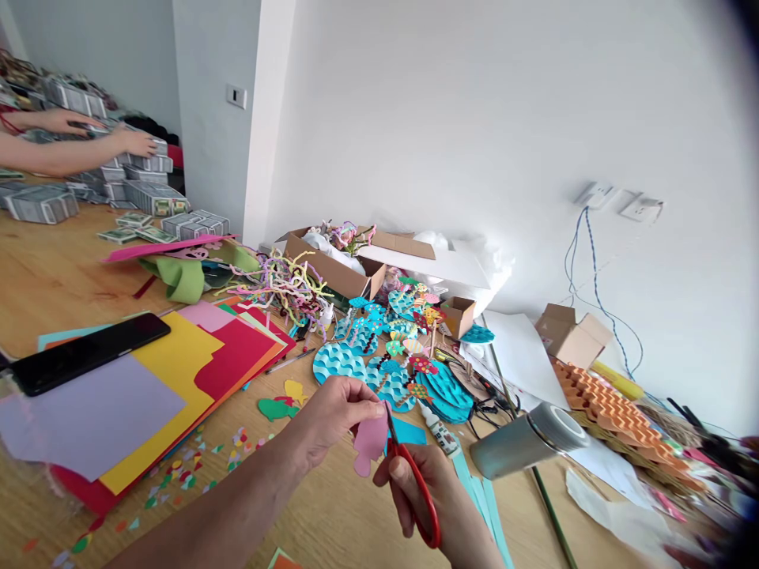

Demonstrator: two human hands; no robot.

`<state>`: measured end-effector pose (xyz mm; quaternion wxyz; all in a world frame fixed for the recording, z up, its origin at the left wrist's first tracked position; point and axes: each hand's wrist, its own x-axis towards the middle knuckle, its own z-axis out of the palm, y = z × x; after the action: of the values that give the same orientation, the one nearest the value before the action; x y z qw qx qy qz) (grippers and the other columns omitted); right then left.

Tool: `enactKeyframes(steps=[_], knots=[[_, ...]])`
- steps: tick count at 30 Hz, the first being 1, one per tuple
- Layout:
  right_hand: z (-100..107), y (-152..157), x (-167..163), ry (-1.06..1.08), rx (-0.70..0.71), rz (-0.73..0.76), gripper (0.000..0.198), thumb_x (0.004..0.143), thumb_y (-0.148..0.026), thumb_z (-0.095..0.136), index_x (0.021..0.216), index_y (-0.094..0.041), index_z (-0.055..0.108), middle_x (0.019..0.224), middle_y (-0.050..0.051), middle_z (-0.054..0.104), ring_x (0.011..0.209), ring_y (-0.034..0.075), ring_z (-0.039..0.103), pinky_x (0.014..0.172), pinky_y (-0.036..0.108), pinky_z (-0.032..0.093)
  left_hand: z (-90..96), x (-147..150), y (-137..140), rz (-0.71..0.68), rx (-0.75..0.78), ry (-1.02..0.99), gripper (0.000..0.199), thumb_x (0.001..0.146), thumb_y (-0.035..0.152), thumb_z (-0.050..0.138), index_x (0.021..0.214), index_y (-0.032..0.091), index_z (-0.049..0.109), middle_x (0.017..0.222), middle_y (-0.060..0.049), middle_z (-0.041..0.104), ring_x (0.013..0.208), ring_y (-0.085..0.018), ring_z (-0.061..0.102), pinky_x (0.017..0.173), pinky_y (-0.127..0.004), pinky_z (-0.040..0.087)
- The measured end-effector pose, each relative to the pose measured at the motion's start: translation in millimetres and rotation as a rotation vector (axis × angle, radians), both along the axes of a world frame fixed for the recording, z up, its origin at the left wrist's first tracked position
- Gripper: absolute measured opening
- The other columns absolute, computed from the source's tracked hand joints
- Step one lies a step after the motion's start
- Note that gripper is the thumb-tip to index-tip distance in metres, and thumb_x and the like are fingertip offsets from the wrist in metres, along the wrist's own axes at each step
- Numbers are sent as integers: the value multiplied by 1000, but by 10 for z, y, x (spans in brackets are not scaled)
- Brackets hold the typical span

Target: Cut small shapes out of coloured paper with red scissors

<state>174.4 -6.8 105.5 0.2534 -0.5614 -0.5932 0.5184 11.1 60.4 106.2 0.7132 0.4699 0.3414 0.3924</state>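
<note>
A small piece of pink paper [368,444] with a rounded, cut outline is pinched between the thumb and fingers of my left hand [344,411]. My right hand [424,482] is wrapped round red-handled scissors [428,506], their blades up against the pink paper's right edge. Just left of my left hand lie cut fish shapes in green [273,408] and yellow [295,390]. Beyond both hands are blue wavy-patterned discs [337,362] with small paper fish standing on them. A white glue bottle [439,431] lies right of the scissors.
Coloured paper sheets [142,411] with a black phone [88,352] on top lie left, beside paper scraps [178,478]. A metal tumbler [522,442] lies right, near an orange egg tray [617,411]. Cardboard boxes [337,273] stand behind. Another person's hands [134,142] touch stacked bundles [157,196].
</note>
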Motion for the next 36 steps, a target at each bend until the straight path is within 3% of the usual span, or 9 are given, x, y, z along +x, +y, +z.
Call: enactKeyframes(steps=[15,25,36], knots=[[9,-19,17,31,-14,-4,68,72,-80,45,72,-13,57,36,-4,46,27,5,31,33,18,17,-10,-10,0,-12,6,-1,19,63,32,69,67,14,62,59,1,59,54,-11,50,55,-24,38],[148,-74,-42,20,-33,-45,68,66,-82,49,68,-14,55,34,-5,43,27,5,32,31,16,16,31,-27,-10,-47,26,-16,19,65,31,68,68,13,62,59,2,59,53,-10,49,53,-23,37],[153,-438,-7,-42,-43,-202,63,66,-79,53,66,-16,52,33,-7,39,27,6,37,31,16,17,104,29,-157,-225,5,-40,24,65,33,71,75,13,61,68,-5,68,60,-15,59,57,-25,41]])
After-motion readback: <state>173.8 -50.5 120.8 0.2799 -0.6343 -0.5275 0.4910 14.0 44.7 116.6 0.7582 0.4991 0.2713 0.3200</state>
